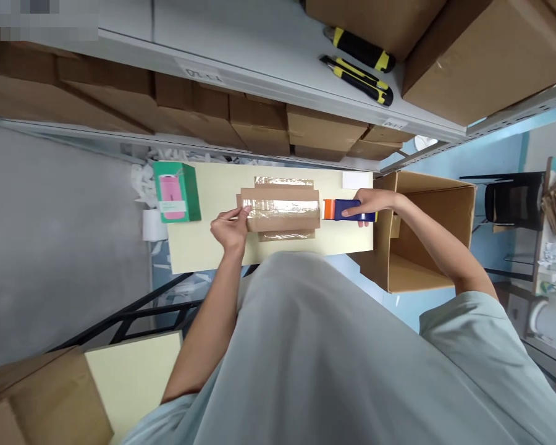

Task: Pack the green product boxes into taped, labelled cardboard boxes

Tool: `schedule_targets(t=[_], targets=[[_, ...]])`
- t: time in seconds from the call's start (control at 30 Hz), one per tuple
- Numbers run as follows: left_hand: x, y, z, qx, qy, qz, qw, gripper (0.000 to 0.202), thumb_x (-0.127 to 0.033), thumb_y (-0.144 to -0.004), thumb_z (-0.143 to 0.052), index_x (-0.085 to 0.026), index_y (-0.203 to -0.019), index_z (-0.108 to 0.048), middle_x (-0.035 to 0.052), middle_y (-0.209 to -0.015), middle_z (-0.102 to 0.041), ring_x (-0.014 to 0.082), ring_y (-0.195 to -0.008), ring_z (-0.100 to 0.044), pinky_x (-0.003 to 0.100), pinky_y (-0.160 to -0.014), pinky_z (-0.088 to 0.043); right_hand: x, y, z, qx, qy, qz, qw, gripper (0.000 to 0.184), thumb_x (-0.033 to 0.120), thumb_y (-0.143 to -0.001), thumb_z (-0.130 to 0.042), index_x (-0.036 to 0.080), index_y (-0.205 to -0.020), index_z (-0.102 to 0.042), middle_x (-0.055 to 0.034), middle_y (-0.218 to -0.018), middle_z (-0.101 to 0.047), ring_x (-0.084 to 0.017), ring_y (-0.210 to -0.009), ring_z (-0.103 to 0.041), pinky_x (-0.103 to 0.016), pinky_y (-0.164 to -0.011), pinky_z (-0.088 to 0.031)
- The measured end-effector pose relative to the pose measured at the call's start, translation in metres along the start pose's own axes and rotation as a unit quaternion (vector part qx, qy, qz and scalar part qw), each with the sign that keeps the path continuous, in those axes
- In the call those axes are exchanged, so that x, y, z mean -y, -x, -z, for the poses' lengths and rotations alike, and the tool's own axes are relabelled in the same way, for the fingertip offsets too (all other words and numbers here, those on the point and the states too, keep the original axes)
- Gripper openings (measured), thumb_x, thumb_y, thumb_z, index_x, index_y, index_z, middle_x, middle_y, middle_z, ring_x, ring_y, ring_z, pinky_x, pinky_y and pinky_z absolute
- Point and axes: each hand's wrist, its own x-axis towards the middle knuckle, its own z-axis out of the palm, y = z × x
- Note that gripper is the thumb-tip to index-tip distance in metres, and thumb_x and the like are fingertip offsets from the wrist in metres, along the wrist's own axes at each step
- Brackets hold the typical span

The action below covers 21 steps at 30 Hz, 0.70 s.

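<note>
On the pale yellow tabletop (pixel 213 247) lies a piece of folded brown cardboard (pixel 282 224) with shiny clear tape along its middle and on the flaps at its upper and lower sides. My left hand (pixel 231 228) is at its left end, thumb and fingers pinched on the edge by the tape. My right hand (pixel 368 204) grips a narrow dark blue and orange box (pixel 345 209) from above. The orange end of that box points at the cardboard's right edge, with a small gap between them.
A green and pink box (pixel 192 191) stands at the table's left end, beside a white roll (pixel 154 225). An open carton (pixel 430 278) adjoins the right end. Two utility knives (pixel 359 77) lie on the shelf (pixel 241 43) above, with cardboard boxes (pixel 324 127) below it.
</note>
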Motion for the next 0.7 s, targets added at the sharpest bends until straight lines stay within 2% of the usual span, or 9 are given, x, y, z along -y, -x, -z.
schedule_targets(t=[0.07,0.13,0.27,0.33,0.4,0.5,0.6,0.7], targets=[[0.001,-0.001,-0.003,0.008,-0.003,0.005,1.0,0.03,-0.036,-0.087,-0.088,-0.012,-0.106,-0.087,0.0101,-0.108,-0.083,0.0245,-0.096,-0.077,0.043,-0.105,-0.062,-0.022,0.017,0.009,-0.006,-0.008,-0.008,1.0,0.08,0.092,-0.068,-0.092,0.016,-0.091,-0.08,-0.01,-0.08,-0.085,-0.024,-0.071,-0.081,-0.03,-0.066,-0.062],[0.002,-0.002,-0.005,0.012,-0.008,0.009,1.0,0.032,-0.034,-0.087,-0.089,-0.01,-0.109,-0.087,0.0103,-0.109,-0.083,0.023,-0.094,-0.076,0.041,-0.103,-0.062,-0.035,0.02,0.013,-0.008,0.001,-0.01,1.0,0.079,0.091,-0.07,-0.092,0.016,-0.092,-0.08,-0.0095,-0.079,-0.085,-0.024,-0.072,-0.081,-0.029,-0.067,-0.062],[0.001,-0.002,-0.008,0.008,-0.012,0.008,1.0,0.033,-0.03,-0.087,-0.089,-0.008,-0.112,-0.086,0.0111,-0.109,-0.085,0.0219,-0.091,-0.076,0.04,-0.1,-0.063,-0.045,0.0,0.012,-0.021,0.058,-0.023,0.998,0.073,0.086,-0.075,-0.092,0.016,-0.089,-0.081,-0.0089,-0.08,-0.084,-0.022,-0.073,-0.08,-0.029,-0.069,-0.061],[-0.001,-0.002,-0.009,0.005,-0.011,0.012,1.0,0.031,-0.028,-0.087,-0.089,-0.008,-0.111,-0.087,0.0111,-0.108,-0.086,0.0228,-0.092,-0.076,0.042,-0.101,-0.064,-0.049,-0.013,0.008,-0.042,0.114,-0.038,0.992,0.066,0.081,-0.082,-0.09,0.016,-0.087,-0.082,-0.0093,-0.081,-0.084,-0.022,-0.074,-0.08,-0.03,-0.07,-0.059],[-0.002,-0.001,-0.008,-0.003,-0.013,0.01,1.0,0.028,-0.027,-0.087,-0.088,-0.01,-0.109,-0.087,0.0099,-0.106,-0.086,0.0243,-0.094,-0.077,0.044,-0.102,-0.064,-0.05,-0.026,0.002,-0.077,0.178,-0.055,0.98,0.057,0.072,-0.092,-0.087,0.014,-0.089,-0.083,-0.0113,-0.086,-0.085,-0.024,-0.077,-0.081,-0.031,-0.071,-0.057],[-0.004,0.001,-0.007,-0.01,-0.02,-0.005,1.0,0.023,-0.03,-0.087,-0.088,-0.014,-0.104,-0.087,0.0071,-0.103,-0.088,0.0273,-0.096,-0.079,0.049,-0.103,-0.066,-0.049,-0.045,-0.014,-0.127,0.243,-0.068,0.959,0.049,0.06,-0.1,-0.084,0.012,-0.105,-0.085,-0.0171,-0.1,-0.087,-0.03,-0.09,-0.083,-0.033,-0.075,-0.056],[-0.005,0.002,-0.007,-0.015,-0.027,-0.014,0.999,0.024,-0.033,-0.087,-0.088,-0.015,-0.103,-0.087,0.0071,-0.103,-0.088,0.0288,-0.098,-0.08,0.049,-0.104,-0.066,-0.041,-0.063,-0.034,-0.16,0.257,-0.065,0.951,0.05,0.057,-0.102,-0.081,0.012,-0.124,-0.082,-0.022,-0.12,-0.086,-0.035,-0.107,-0.083,-0.036,-0.085,-0.059],[-0.008,0.004,-0.006,-0.019,-0.04,-0.009,0.999,0.027,-0.033,-0.087,-0.088,-0.013,-0.104,-0.087,0.0092,-0.104,-0.087,0.0286,-0.095,-0.079,0.049,-0.104,-0.065,-0.034,-0.08,-0.055,-0.194,0.254,-0.09,0.943,0.046,0.049,-0.106,-0.074,0.011,-0.132,-0.079,-0.0268,-0.131,-0.083,-0.04,-0.12,-0.08,-0.043,-0.095,-0.06]])
